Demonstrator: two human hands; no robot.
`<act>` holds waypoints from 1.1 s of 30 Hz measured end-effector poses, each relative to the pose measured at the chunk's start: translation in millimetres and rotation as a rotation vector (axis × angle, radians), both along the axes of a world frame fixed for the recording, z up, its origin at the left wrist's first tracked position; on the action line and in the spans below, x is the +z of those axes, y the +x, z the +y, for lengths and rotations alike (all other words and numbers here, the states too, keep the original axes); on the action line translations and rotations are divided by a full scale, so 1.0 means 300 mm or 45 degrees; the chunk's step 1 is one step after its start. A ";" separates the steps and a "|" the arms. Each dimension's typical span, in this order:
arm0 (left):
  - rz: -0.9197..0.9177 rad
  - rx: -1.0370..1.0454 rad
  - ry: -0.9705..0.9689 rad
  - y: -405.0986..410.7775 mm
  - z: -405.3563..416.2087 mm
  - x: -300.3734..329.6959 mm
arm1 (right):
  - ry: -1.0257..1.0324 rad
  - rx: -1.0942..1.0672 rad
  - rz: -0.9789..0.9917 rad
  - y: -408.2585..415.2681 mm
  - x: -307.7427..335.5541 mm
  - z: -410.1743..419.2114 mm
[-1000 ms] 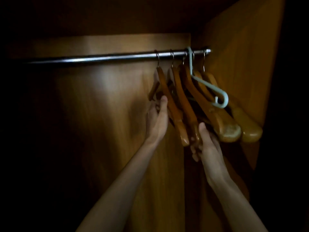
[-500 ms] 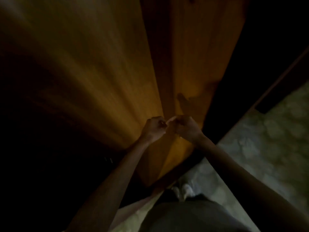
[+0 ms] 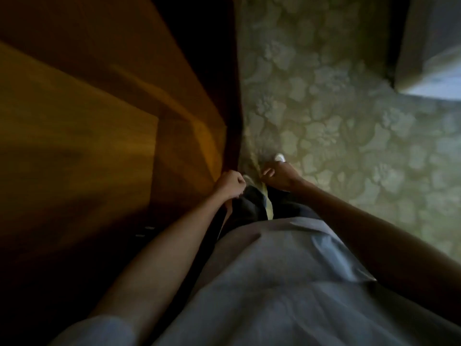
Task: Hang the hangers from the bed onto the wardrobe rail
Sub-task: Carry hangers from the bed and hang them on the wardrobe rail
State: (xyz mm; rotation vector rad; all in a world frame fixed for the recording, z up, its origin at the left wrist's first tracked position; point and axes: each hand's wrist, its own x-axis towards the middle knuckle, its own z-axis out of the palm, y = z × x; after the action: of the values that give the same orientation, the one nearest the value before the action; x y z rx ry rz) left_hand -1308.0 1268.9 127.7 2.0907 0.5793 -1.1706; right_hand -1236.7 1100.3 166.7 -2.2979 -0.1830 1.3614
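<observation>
Looking straight down in a dim, blurred view, no hanger can be made out. The left hand (image 3: 230, 184) is curled into a loose fist, holding nothing visible. The right hand (image 3: 279, 176) is likewise curled, near it but apart. Below them hangs a pale grey shirt (image 3: 269, 283). Orange-brown wooden wardrobe panels (image 3: 87, 136) fill the left; green-grey floral patterned carpet (image 3: 336, 108) lies right.

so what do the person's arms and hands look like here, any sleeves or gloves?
Both forearms are bare, no gloves, watch or rings that I can make out in the dim, blurred frame. The left hand and right hand are uncovered. A short pale grey sleeve shows on the left upper arm.
</observation>
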 end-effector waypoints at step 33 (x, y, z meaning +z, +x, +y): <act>-0.071 -1.059 0.266 0.296 -1.337 -0.105 | -0.047 -2.109 0.001 -0.667 -0.190 -1.459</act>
State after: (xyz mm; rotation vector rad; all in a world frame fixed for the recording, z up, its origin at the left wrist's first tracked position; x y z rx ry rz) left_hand -1219.3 867.6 96.1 2.6331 -0.2590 -1.5167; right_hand -1436.7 662.6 109.6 -1.4888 1.3955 0.4010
